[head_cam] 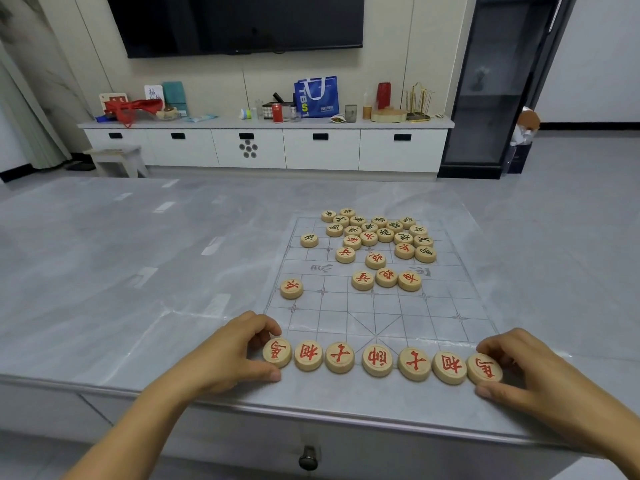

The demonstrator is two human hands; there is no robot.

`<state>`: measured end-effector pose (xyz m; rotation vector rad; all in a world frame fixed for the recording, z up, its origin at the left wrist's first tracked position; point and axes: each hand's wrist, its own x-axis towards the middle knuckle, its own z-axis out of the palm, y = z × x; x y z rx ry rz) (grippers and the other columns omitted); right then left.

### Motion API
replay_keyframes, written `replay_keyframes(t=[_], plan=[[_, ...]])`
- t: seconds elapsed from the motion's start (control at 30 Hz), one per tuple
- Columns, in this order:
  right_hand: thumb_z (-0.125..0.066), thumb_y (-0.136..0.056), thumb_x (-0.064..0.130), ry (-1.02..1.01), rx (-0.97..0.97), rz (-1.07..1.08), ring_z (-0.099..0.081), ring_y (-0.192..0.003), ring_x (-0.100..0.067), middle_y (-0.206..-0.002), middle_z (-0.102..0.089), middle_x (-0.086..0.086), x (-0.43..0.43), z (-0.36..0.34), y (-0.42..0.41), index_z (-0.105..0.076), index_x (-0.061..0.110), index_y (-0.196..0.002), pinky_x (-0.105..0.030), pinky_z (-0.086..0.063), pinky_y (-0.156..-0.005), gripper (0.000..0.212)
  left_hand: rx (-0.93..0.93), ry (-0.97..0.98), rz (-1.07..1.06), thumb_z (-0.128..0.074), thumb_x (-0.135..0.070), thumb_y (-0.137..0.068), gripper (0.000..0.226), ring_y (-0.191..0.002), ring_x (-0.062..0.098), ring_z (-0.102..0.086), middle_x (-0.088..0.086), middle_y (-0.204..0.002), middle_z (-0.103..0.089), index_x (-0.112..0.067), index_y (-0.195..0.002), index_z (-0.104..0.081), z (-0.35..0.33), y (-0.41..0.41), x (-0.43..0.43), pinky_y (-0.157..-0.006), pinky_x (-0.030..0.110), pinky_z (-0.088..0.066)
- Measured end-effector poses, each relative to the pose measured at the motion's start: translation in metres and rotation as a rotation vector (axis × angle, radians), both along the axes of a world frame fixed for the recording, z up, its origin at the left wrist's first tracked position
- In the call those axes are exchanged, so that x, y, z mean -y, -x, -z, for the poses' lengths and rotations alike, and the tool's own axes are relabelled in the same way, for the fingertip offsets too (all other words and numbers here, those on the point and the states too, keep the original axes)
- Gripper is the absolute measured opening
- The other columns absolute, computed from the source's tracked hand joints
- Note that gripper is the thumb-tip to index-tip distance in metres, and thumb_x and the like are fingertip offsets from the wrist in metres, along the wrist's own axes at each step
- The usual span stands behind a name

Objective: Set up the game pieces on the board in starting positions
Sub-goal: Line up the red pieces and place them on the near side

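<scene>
A clear plastic xiangqi board (381, 306) with grey lines lies on the grey table. Along its near edge runs a row of several round wooden pieces with red characters (377, 360). My left hand (239, 351) pinches the leftmost piece (277, 352) of that row between thumb and fingers. My right hand (519, 368) pinches the rightmost piece (484, 368) the same way. A heap of black-lettered and red-lettered pieces (377, 233) sits at the board's far end. Three red pieces (386, 279) lie mid-board, and one red piece (291, 288) rests at the left edge.
The table's front edge (311, 415) runs just below the row, with a drawer knob (308, 457) beneath. Beyond the table stand a white TV cabinet (266, 147) with clutter, a wall television (239, 22) and a dark glass cabinet (498, 84).
</scene>
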<state>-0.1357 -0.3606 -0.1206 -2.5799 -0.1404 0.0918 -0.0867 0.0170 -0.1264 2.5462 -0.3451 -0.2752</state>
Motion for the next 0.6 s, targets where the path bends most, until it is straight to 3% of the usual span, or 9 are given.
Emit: replay_keyframes(t=[0.1, 0.2, 0.23, 0.33, 0.4, 0.47, 0.5, 0.6], plan=[[-0.028, -0.027, 0.101, -0.044, 0.010, 0.025, -0.042, -0.102, 0.015, -0.102, -0.048, 0.024, 0.003, 0.001, -0.001, -0.039, 0.053, -0.099, -0.004, -0.041, -0.076, 0.088, -0.026, 0.031, -0.005, -0.075, -0.045, -0.067, 0.048, -0.094, 0.002, -0.050, -0.016, -0.105, -0.050, -0.040, -0.105, -0.045, -0.001, -0.002, -0.004, -0.073, 0.008, -0.042], [-0.027, -0.036, 0.100, -0.098, 0.038, 0.054, -0.043, -0.104, 0.012, -0.100, -0.053, 0.021, 0.004, 0.003, -0.003, -0.042, 0.051, -0.100, -0.003, -0.038, -0.080, 0.082, -0.025, 0.134, -0.053, -0.060, -0.078, -0.045, 0.066, -0.091, 0.003, -0.054, -0.014, -0.100, -0.055, -0.042, -0.100, -0.049, -0.004, -0.003, -0.006, -0.072, 0.007, -0.043], [-0.026, -0.040, 0.100, -0.105, 0.054, 0.070, -0.045, -0.102, 0.010, -0.100, -0.055, 0.021, 0.003, 0.003, -0.005, -0.043, 0.051, -0.099, -0.007, -0.040, -0.079, 0.079, -0.003, 0.150, -0.076, -0.060, -0.076, -0.049, 0.061, -0.091, 0.005, -0.054, -0.012, -0.100, -0.056, -0.042, -0.098, -0.049, -0.004, -0.004, -0.005, -0.072, 0.009, -0.043], [-0.025, -0.050, 0.095, -0.111, 0.090, 0.137, -0.054, -0.091, 0.004, -0.104, -0.055, 0.022, -0.002, -0.001, -0.014, -0.045, 0.044, -0.105, -0.016, -0.044, -0.068, 0.077, 0.105, 0.187, -0.158, -0.065, -0.041, -0.078, 0.028, -0.093, 0.006, -0.054, -0.006, -0.105, -0.056, -0.034, -0.101, -0.051, -0.002, -0.013, 0.001, -0.074, 0.015, -0.042], [-0.019, -0.043, 0.099, -0.102, 0.109, 0.151, -0.053, -0.093, 0.004, -0.104, -0.052, 0.025, -0.004, -0.002, -0.023, -0.043, 0.040, -0.111, -0.014, -0.042, -0.067, 0.093, 0.170, 0.214, -0.204, -0.061, -0.032, -0.085, 0.024, -0.096, 0.006, -0.053, -0.004, -0.109, -0.055, -0.029, -0.106, -0.050, -0.003, -0.019, 0.006, -0.078, 0.017, -0.041], [-0.022, -0.048, 0.097, -0.121, 0.132, 0.149, -0.053, -0.096, -0.001, -0.105, -0.052, 0.022, -0.005, -0.001, -0.034, -0.044, 0.036, -0.115, -0.016, -0.041, -0.072, 0.093, 0.215, 0.251, -0.240, -0.060, -0.031, -0.086, 0.024, -0.099, 0.008, -0.051, -0.004, -0.110, -0.053, -0.027, -0.107, -0.050, -0.005, -0.025, 0.012, -0.082, 0.020, -0.040], [-0.030, -0.060, 0.088, -0.135, 0.136, 0.149, -0.055, -0.099, -0.007, -0.109, -0.053, 0.018, -0.007, 0.000, -0.039, -0.046, 0.032, -0.118, -0.018, -0.041, -0.076, 0.082, 0.230, 0.266, -0.257, -0.059, -0.031, -0.086, 0.024, -0.100, 0.008, -0.051, -0.004, -0.111, -0.053, -0.026, -0.108, -0.051, -0.006, -0.028, 0.015, -0.083, 0.021, -0.039], [-0.047, -0.091, 0.037, -0.174, 0.133, 0.179, -0.053, -0.105, -0.015, -0.121, -0.054, 0.008, -0.012, 0.001, -0.056, -0.044, 0.021, -0.129, -0.026, -0.040, -0.087, 0.041, 0.262, 0.279, -0.288, -0.058, -0.032, -0.087, 0.028, -0.103, 0.009, -0.049, -0.005, -0.113, -0.052, -0.023, -0.112, -0.052, -0.005, -0.037, 0.024, -0.084, 0.021, -0.037]])
